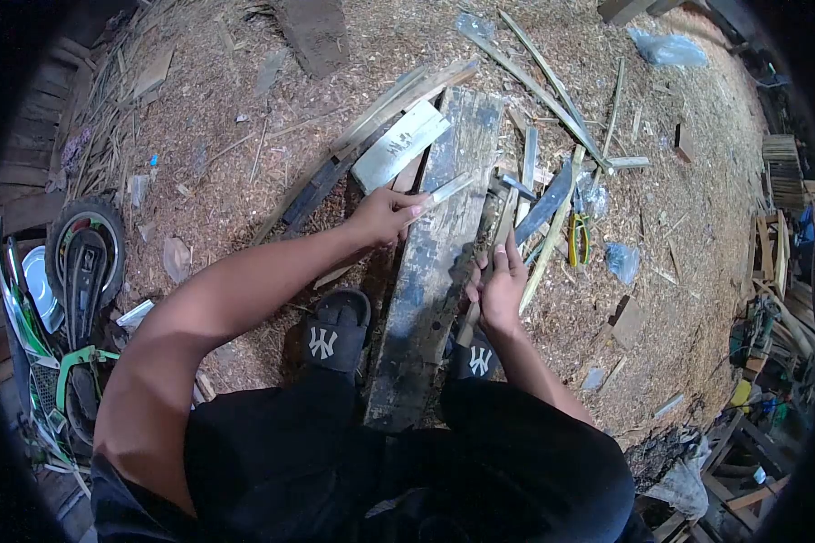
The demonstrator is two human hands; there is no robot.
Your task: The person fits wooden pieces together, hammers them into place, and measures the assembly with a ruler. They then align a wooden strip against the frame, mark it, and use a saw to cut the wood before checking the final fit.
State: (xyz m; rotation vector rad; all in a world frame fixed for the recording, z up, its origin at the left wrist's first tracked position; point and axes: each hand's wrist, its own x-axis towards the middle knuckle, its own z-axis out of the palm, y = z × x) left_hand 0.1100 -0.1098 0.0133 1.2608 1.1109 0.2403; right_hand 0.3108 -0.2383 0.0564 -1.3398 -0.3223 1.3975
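My left hand [389, 217] pinches a short pale wooden strip [449, 188] just above a worn wooden bench [426, 290], which runs away from me between my feet. To the right of the bench, my right hand [502, 288] is closed around the handle of a hammer [517, 188]. The dark hammer head points away from me, and the handle's end comes out below my fingers. Beside my left hand lies a whitish board [400, 147] with dark writing on it.
Wood shavings cover the ground. Right of the bench lie pliers [579, 239] with yellow handles, a dark blade-like piece [547, 210], several wooden strips and a plastic bag [621, 261]. A bicycle-like wheel [86, 244] stands at left. Scrap wood [783, 235] is piled at right.
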